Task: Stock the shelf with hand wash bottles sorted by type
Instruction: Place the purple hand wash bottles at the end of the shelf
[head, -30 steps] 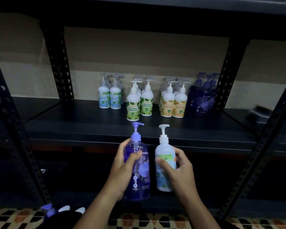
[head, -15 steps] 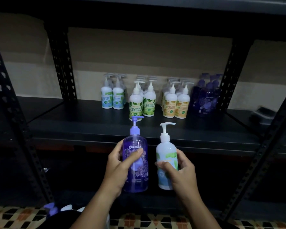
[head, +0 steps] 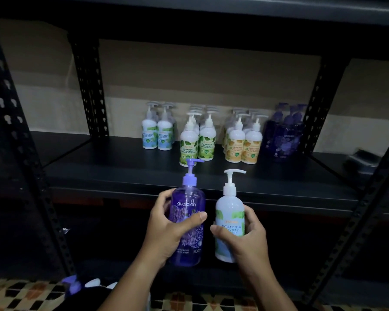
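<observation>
My left hand [head: 166, 227] grips a purple pump bottle [head: 189, 212] upright, just below the front edge of the black shelf [head: 99, 167]. Beside it my right hand [head: 247, 236] grips a white bottle with a blue-green mint label [head: 229, 212]. At the back of the shelf stand sorted groups: blue-label white bottles [head: 157, 131], green-label bottles [head: 198, 140], orange-label bottles [head: 243, 142] and purple bottles [head: 283, 135] at the right.
Black perforated uprights [head: 90, 90] frame the bay, with another [head: 317, 104] right beside the purple group. A dark object [head: 362, 162] lies on the neighbouring shelf at right. More pump tops [head: 76, 283] show at the bottom left over a patterned floor.
Both hands have lifted their bottles upward toward the shelf edge, and the shelf looms closer in view.
</observation>
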